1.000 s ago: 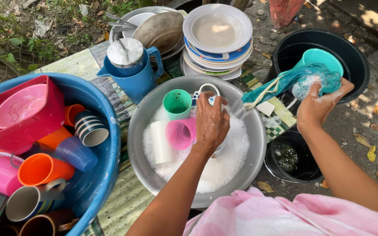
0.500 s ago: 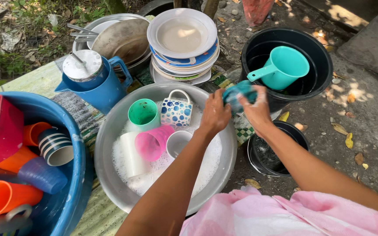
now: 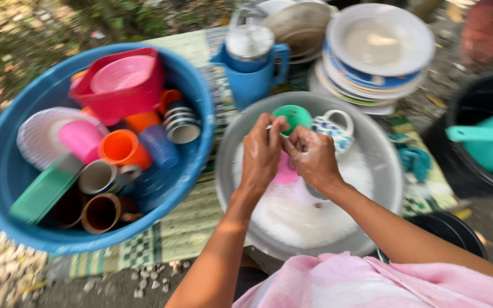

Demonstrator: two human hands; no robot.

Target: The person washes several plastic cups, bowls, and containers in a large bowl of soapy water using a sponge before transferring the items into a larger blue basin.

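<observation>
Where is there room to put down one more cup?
Bare mat shows between the blue tub and the metal basin. Foam at the basin's near side, below both hands, is open. The tub and the plate stack are crowded.

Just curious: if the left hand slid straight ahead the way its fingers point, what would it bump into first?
Probably the green cup in the metal basin; the left hand points up and slightly right toward it. Motion blur makes depth uncertain.
</observation>
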